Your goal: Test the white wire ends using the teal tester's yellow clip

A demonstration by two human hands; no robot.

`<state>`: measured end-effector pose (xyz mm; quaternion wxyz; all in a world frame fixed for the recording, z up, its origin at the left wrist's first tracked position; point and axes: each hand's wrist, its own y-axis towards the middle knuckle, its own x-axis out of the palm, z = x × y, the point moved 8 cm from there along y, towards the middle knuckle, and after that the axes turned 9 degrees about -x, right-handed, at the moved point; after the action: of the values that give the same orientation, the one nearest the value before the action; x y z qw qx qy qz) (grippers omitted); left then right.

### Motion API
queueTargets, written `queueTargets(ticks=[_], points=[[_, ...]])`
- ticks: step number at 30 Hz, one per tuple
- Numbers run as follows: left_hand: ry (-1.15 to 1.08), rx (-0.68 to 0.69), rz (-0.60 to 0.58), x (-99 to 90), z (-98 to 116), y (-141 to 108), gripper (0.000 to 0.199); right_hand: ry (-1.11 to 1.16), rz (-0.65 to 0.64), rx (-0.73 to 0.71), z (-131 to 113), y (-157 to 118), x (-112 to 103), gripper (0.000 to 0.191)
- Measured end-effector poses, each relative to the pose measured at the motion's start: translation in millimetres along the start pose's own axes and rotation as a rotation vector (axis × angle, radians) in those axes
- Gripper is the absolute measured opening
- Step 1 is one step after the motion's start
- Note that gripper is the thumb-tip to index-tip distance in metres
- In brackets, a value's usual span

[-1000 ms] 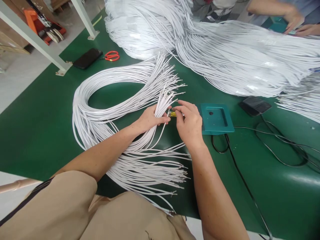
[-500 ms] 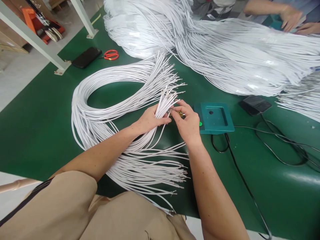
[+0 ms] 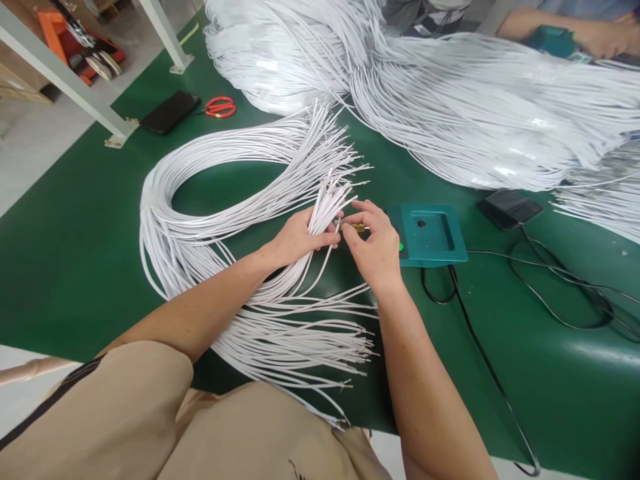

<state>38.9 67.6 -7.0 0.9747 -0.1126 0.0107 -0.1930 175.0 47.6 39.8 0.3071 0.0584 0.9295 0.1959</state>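
My left hand is wrapped round a bunch of white cables, whose stripped ends fan out above the thumb. One cable end stands a little apart at the fingertips. Close on the right, my right hand is closed at a small brass-coloured part beside that end; what the fingertips pinch is mostly hidden. A looped bundle of white cables lies behind and left of my hands, and more loose ends spread below them. The green device with a shallow tray sits right of my right hand.
A large white cable pile covers the back of the green table. Red-handled scissors and a black phone lie back left. A black box and cords are at right. Another person's hand is at the back right.
My hands keep almost the same pose, with slight finger movement at the cable end. At the back right, the other person's hands have shifted, and a green tool there shows more clearly.
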Motion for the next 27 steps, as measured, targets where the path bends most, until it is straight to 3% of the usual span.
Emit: queueTargets(ticks=[4, 8, 13, 15, 19, 21, 24, 27], points=[[-0.014, 0.006, 0.007, -0.5, -1, 0, 0.05, -0.07, -0.018, -0.004, -1, 0, -3, 0.011], [-0.004, 0.01, 0.012, 0.2, -2, 0, 0.048, -0.004, -0.04, -0.006, -2, 2, 0, 0.02], [-0.01, 0.016, -0.009, 3.2, -1, 0, 0.044, 0.004, -0.143, -0.041, -1, 2, 8, 0.016], [-0.024, -0.005, -0.017, 3.7, -2, 1, 0.046, -0.073, -0.16, -0.096, -2, 2, 8, 0.015], [-0.027, -0.064, 0.038, -1.3, -8, 4, 0.046, -0.468, -0.144, -0.23, -9, 0, 5, 0.02], [-0.009, -0.083, 0.064, -3.5, -10, 5, 0.045, -0.611, -0.195, -0.271, -9, -1, 8, 0.024], [0.034, -0.094, 0.076, -4.1, -11, 6, 0.045, -0.682, -0.28, -0.289, -7, -2, 11, 0.023], [0.056, -0.085, 0.077, -4.5, -10, 6, 0.047, -0.599, -0.252, -0.286, -9, 1, 5, 0.018]])
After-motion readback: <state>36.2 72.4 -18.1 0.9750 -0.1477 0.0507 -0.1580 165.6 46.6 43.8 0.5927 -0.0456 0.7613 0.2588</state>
